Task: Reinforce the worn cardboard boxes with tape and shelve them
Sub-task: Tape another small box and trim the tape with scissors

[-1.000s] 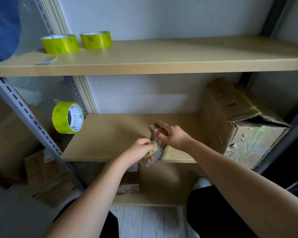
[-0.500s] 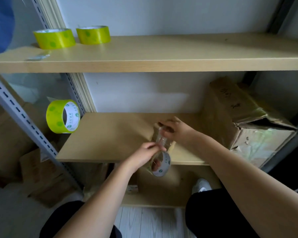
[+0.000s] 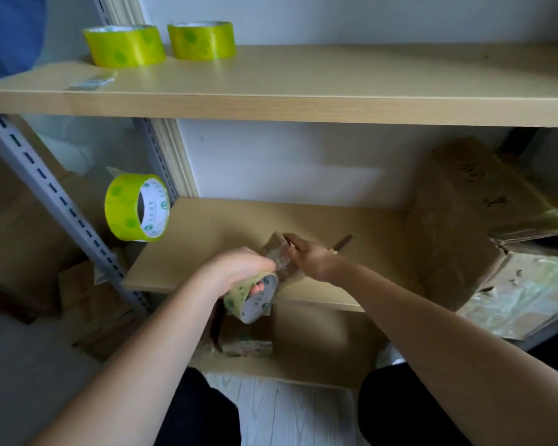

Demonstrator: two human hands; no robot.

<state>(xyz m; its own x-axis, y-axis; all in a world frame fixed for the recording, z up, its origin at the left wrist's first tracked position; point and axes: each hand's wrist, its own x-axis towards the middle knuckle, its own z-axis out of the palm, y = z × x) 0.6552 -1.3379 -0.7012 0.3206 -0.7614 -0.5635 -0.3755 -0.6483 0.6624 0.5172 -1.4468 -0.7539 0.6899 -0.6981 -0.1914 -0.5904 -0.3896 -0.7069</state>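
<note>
My left hand (image 3: 236,268) grips the tape roll (image 3: 252,297) at the middle shelf's (image 3: 207,239) front edge; my right hand (image 3: 310,255) pinches the pulled tape strip (image 3: 279,252). The worn cardboard box (image 3: 484,226) sits at the shelf's right end.

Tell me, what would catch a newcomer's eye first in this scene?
Probably the bright yellow-green tape rolls: two lie on the top shelf at left, and a third sits on the rack's left post. In the centre, the left hand grips a tape roll while the right hand pinches its pulled-out strip; a battered cardboard box sits on the lower shelf at right.
</note>
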